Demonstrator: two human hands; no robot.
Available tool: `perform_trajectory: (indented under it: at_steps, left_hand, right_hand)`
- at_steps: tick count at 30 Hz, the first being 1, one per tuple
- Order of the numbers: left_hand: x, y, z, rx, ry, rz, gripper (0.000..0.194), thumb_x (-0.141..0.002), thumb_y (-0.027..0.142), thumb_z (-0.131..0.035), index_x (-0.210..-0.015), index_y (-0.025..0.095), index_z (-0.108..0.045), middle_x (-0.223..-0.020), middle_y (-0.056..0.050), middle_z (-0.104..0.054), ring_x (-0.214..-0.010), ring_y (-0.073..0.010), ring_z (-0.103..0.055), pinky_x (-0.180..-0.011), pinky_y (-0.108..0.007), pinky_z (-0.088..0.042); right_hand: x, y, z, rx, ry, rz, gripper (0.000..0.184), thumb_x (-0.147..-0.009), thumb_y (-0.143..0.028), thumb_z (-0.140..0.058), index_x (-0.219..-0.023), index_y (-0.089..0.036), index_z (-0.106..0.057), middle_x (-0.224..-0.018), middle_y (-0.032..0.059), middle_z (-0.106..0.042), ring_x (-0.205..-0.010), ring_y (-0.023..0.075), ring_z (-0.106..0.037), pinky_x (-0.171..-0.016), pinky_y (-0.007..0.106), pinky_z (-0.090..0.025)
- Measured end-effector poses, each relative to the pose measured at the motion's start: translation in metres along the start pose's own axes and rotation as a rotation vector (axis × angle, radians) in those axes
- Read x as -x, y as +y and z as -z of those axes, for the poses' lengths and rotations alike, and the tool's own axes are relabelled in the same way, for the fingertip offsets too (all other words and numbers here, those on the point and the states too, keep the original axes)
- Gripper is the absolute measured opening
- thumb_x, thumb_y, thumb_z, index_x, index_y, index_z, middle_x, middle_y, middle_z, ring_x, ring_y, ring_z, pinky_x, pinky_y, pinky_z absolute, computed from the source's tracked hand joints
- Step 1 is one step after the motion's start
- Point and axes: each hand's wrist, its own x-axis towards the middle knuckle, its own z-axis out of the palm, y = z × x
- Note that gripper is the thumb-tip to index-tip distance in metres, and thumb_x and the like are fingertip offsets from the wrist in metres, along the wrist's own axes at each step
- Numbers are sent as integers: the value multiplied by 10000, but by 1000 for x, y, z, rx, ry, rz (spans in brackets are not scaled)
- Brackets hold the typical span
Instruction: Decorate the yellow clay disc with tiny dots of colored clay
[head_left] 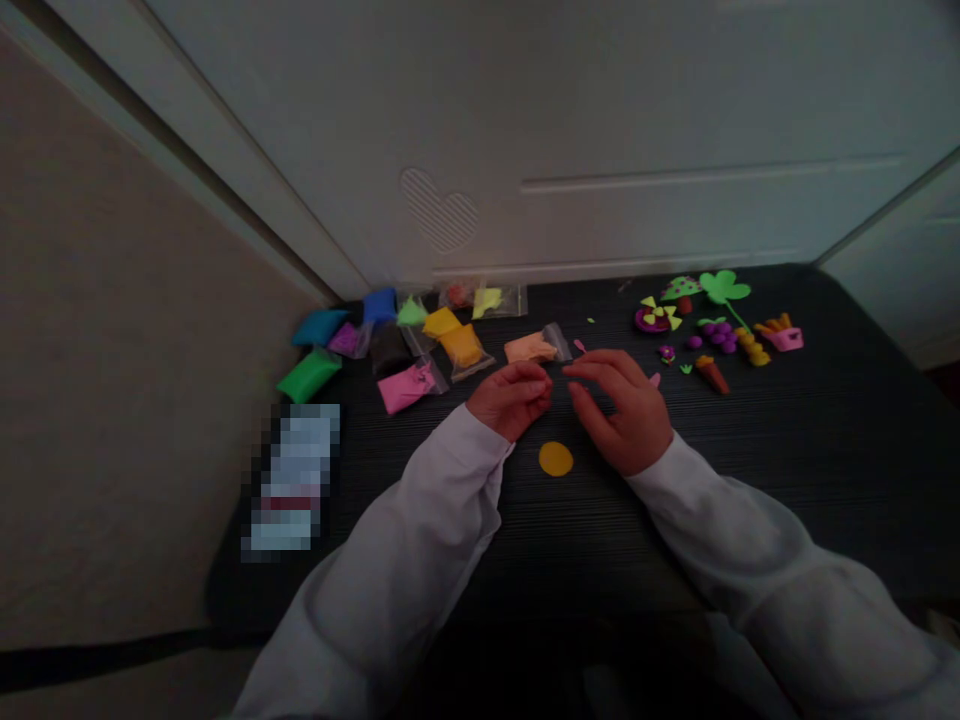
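Note:
My left hand is closed, thumb and fingers pressed together. Whatever sits in that pinch, if anything, is too small to make out. To its right my right hand hovers with thumb and fingers apart, its fingertips close to the left ones. A flat yellow clay disc lies on the dark table just below the gap between both hands. Beyond the left hand is an opened bag of peach clay. Small pink pieces show beside the right hand, one partly hidden by it.
Several bags of coloured clay, including a pink bag and a green bag, lie at the back left. A blurred phone rests at the left edge. Finished clay figures, such as a green flower and a pink fries box, sit at the back right.

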Motion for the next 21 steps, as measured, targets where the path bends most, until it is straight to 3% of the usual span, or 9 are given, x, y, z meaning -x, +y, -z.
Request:
perform_trajectory:
  at_steps: [11, 21]
  left_hand:
    - [-1, 0, 4, -53, -17, 34, 211, -574, 115, -638, -777, 170, -620, -638, 9, -641, -589, -60, -582, -590, -191, -452]
    - [-2, -1, 1, -50, -1, 18, 289, -461, 83, -698, -722, 180, -620, -594, 48, -596, -556, -49, -561, -548, -175, -444]
  right_hand:
    - [0, 0, 1, -4, -5, -4, 216, -750, -164, -473, -951, -178, -549, -949, 74, -548, -944, 164, -506, -836, 367, -426]
    - [-1, 0, 0, 0, -11, -22, 212, -754, -172, -469, -948, -182, -552, -952, 74, -545, -939, 165, -507, -841, 364, -419]
